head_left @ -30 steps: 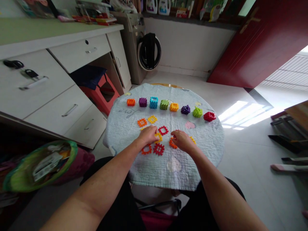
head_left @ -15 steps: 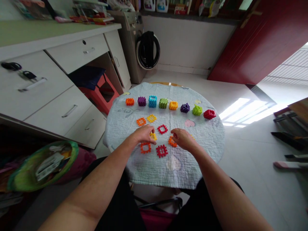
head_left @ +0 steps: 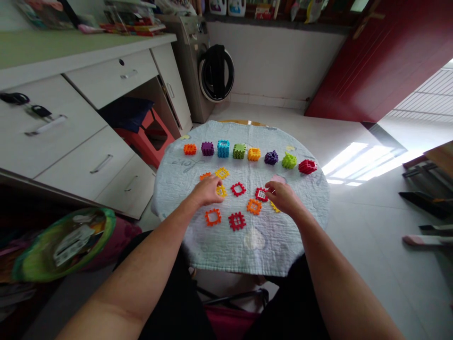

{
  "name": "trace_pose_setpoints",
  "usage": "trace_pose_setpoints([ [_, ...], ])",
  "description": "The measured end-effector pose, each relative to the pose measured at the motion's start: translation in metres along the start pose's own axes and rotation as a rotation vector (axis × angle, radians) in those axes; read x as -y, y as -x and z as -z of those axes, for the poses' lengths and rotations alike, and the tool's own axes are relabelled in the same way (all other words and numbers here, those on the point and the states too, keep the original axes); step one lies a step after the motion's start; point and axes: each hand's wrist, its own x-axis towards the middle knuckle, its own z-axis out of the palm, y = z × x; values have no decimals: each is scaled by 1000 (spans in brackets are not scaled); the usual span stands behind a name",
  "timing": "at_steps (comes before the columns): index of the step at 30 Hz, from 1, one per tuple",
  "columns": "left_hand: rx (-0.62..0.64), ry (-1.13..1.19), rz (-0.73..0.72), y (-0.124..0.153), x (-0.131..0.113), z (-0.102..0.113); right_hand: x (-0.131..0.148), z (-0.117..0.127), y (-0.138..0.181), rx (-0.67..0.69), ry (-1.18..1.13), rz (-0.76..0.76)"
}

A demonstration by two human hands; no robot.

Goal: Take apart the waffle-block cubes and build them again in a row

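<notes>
My left hand [head_left: 208, 190] is at the left-middle of the table, thumb and fingers curled round a yellow square interlocking piece [head_left: 222, 191], part of which they hide. The fingertips of my right hand [head_left: 283, 196] pinch the right edge of a red square interlocking piece [head_left: 261, 194] with a white grid pattern inside. Just below it lies an orange square piece [head_left: 254, 206]; a yellow piece [head_left: 275, 207] is partly covered by my right hand. Between my hands rests a red frame [head_left: 238, 189]. Nearer me are an orange frame [head_left: 213, 217] and a red windowed piece [head_left: 237, 221].
Several assembled block shapes stand in a row along the far side of the cloth-covered table [head_left: 269, 250], from an orange one [head_left: 190, 149] to a red one [head_left: 307, 166]. Another yellow piece [head_left: 222, 173] lies beyond my left hand. A bin [head_left: 106, 245] stands at left.
Both hands have shifted slightly away from me, the right also rightward. The yellow and red pieces at their fingertips moved along. The orange piece near my right hand is now uncovered.
</notes>
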Motion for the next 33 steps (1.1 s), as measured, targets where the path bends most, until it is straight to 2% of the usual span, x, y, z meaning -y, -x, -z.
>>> trace_pose_setpoints([
  [3, -164, 88, 105, 0, 29, 22, -5, 3, -1, -37, -16, -17],
  [6, -154, 32, 100, 3, 40, 23, -5, 3, -1, -41, -16, -11],
  [10, -89, -131, 24, 4, 25, -2, -4, 5, 1, -16, -3, -19],
  [13, -42, -213, 30, 1, 13, -13, -8, 7, 2, 11, 0, -24],
  [19, 62, -277, 31, -4, 18, -9, -18, 14, 2, -7, -56, -66],
  [22, 70, -295, 38, -5, 20, -9, -16, 16, 2, -19, -53, -48],
  [28, 44, -276, 117, -3, 17, -7, -7, 17, 3, 46, -50, 11],
  [33, 63, -250, 128, -2, 16, -4, -9, 13, 1, 43, -49, 22],
])
